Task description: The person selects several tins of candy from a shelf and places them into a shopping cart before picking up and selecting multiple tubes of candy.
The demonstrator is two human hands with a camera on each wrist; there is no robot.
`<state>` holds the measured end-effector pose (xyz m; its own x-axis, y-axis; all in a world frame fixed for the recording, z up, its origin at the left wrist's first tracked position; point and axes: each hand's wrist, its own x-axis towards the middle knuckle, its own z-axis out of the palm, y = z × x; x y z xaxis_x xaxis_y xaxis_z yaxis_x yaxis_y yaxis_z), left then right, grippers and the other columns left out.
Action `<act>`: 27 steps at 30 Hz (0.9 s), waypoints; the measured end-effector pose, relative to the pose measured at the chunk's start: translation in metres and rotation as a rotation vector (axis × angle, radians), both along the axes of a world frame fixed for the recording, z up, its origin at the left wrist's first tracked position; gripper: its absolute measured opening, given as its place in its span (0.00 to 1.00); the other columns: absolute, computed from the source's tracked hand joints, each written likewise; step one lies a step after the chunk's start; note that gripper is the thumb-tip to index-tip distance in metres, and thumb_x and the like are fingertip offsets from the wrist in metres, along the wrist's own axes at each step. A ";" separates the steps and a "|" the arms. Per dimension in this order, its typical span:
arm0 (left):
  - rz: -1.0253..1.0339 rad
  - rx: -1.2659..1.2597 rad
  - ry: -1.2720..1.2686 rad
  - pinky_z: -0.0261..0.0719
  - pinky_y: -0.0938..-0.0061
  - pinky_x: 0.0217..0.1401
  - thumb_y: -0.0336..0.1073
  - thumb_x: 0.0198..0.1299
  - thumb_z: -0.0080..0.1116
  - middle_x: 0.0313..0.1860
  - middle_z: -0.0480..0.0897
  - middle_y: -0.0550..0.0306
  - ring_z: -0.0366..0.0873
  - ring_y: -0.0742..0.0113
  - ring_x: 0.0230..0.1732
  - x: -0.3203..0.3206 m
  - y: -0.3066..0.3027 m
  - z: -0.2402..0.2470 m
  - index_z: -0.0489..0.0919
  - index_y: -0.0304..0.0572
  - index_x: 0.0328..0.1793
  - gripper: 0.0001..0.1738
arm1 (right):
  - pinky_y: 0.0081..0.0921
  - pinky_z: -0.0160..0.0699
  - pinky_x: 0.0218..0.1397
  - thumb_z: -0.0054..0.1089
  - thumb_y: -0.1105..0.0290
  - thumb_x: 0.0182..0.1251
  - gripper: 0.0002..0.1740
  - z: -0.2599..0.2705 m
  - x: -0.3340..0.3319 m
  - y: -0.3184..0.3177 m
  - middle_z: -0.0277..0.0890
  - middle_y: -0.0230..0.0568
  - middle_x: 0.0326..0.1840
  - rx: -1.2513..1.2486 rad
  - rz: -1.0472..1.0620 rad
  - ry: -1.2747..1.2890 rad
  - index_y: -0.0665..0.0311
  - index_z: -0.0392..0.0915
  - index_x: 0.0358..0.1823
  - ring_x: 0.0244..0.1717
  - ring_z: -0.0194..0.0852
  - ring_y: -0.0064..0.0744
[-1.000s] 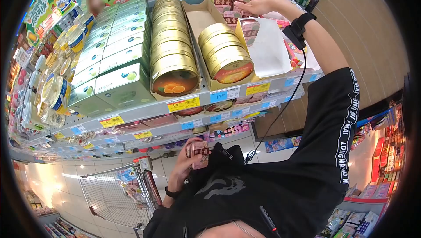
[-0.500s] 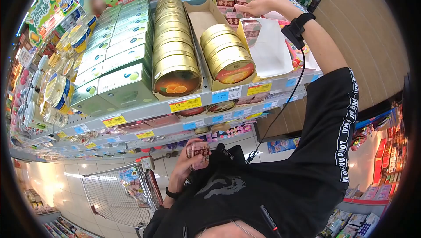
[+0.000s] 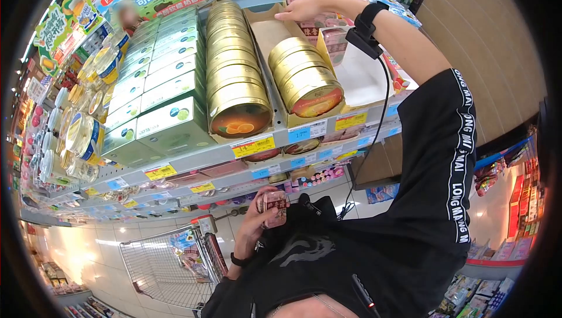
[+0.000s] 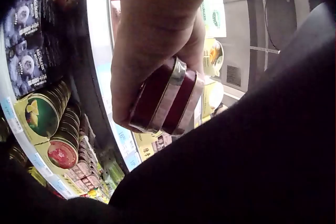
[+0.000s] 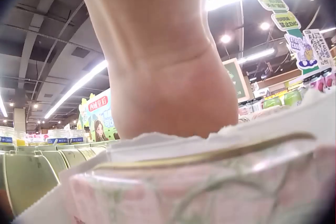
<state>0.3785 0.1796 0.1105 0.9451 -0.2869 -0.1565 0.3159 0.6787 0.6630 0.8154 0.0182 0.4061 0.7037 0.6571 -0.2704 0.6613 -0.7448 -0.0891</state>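
My left hand [image 3: 250, 224] grips small pink tins [image 3: 273, 209] low in front of the black shirt. The left wrist view shows two flat dark-red tins [image 4: 167, 98] stacked together in its fingers. My right hand [image 3: 305, 9] reaches over the back of the top shelf, fingers stretched toward the wall of a cardboard carton, close over more pink tins. In the right wrist view, its fingers are hidden behind a torn white carton edge [image 5: 157, 139], and a pink patterned tin [image 5: 210, 192] fills the foreground. One pink tin [image 3: 335, 45] stands at the carton's front.
Rows of gold round tins [image 3: 239, 98] and green boxes [image 3: 170, 120] line the shelf left of the right hand. Price tags run along the shelf edge [image 3: 304, 130]. A black cable [image 3: 383, 125] hangs from the right wrist camera. A shopping cart [image 3: 164, 265] stands below left.
My right hand has moved left from above the pink tins toward the neighbouring carton's wall. The left hand keeps its hold on the tins, and the head view has shifted slightly.
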 end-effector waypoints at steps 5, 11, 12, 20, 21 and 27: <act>0.065 0.010 0.038 0.83 0.63 0.57 0.30 0.57 0.72 0.54 0.81 0.49 0.83 0.55 0.55 -0.008 0.003 -0.003 0.66 0.41 0.70 0.36 | 0.44 0.59 0.79 0.34 0.32 0.75 0.50 -0.002 0.001 0.008 0.63 0.65 0.75 -0.052 -0.043 0.038 0.76 0.68 0.70 0.78 0.59 0.57; 0.064 -0.001 0.059 0.84 0.63 0.56 0.29 0.57 0.72 0.54 0.81 0.49 0.83 0.55 0.55 -0.007 0.003 0.001 0.66 0.40 0.70 0.36 | 0.43 0.61 0.77 0.36 0.30 0.74 0.51 -0.010 0.005 -0.002 0.65 0.66 0.73 0.133 -0.043 0.017 0.79 0.71 0.67 0.76 0.62 0.58; 0.061 0.001 0.056 0.84 0.63 0.56 0.29 0.57 0.72 0.54 0.81 0.49 0.83 0.55 0.55 -0.006 0.002 0.002 0.66 0.40 0.70 0.36 | 0.43 0.62 0.76 0.36 0.30 0.74 0.51 -0.010 0.009 -0.002 0.66 0.66 0.73 0.112 -0.052 0.019 0.79 0.72 0.67 0.75 0.63 0.58; 0.073 -0.006 0.026 0.84 0.64 0.57 0.30 0.56 0.73 0.53 0.81 0.50 0.83 0.56 0.55 -0.008 -0.001 0.003 0.66 0.40 0.69 0.37 | 0.44 0.67 0.72 0.37 0.29 0.73 0.52 -0.028 0.032 0.005 0.70 0.69 0.68 0.114 -0.065 -0.092 0.81 0.74 0.63 0.71 0.69 0.58; 0.074 -0.007 0.026 0.84 0.64 0.57 0.30 0.56 0.73 0.53 0.81 0.50 0.83 0.56 0.55 -0.009 0.000 -0.001 0.66 0.40 0.69 0.37 | 0.44 0.68 0.71 0.37 0.30 0.73 0.52 -0.029 0.032 0.005 0.71 0.70 0.67 0.136 -0.065 -0.125 0.82 0.75 0.62 0.70 0.69 0.58; 0.067 0.014 0.050 0.84 0.59 0.58 0.29 0.56 0.72 0.58 0.80 0.47 0.83 0.49 0.57 -0.014 0.002 -0.010 0.63 0.40 0.71 0.39 | 0.44 0.77 0.63 0.38 0.32 0.74 0.50 -0.020 0.029 0.007 0.77 0.68 0.60 0.120 -0.097 -0.103 0.84 0.76 0.58 0.61 0.78 0.57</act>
